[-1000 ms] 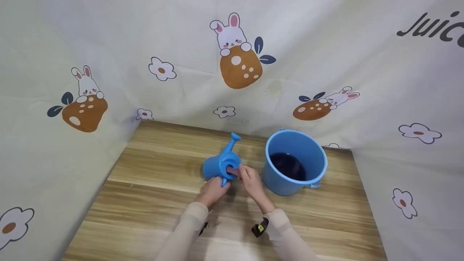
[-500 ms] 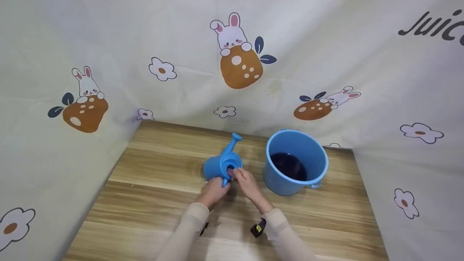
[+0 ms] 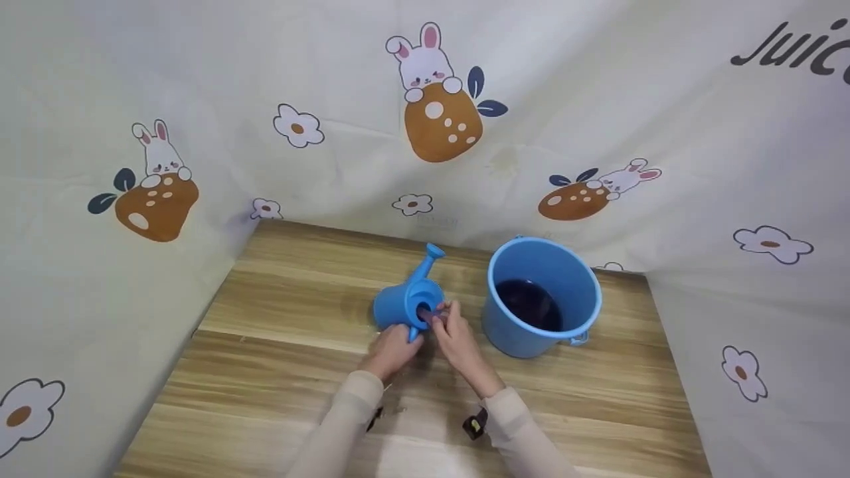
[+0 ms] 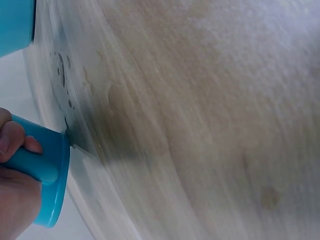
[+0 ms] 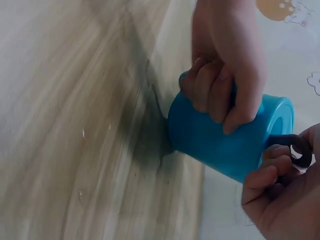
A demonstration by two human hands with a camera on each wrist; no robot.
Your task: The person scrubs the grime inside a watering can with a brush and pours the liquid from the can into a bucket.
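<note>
A small blue watering can (image 3: 390, 309) stands upright on the wooden table, its spout (image 3: 423, 269) pointing away toward the back wall. My left hand (image 3: 390, 348) grips the can's handle (image 4: 37, 167), fingers wrapped round it. At the can's top opening, my right hand (image 3: 458, 340) pinches a dark purplish, flexible strip (image 5: 284, 139). One end of the strip goes down inside the can, and near my fingers it bends into a curl. How far it reaches inside is hidden by the can's wall.
To the right of the can stands a larger blue bucket (image 3: 514, 335) with dark liquid (image 3: 529, 304) at its bottom. Drops of water (image 5: 83, 132) lie on the tabletop (image 3: 292, 372). Printed cloth walls (image 3: 345, 172) enclose the table at the back and sides.
My right hand has moved in to the can's opening and pushed the strip deeper, then shifted its grip, with a finger now raised. My left hand and the can stay put.
</note>
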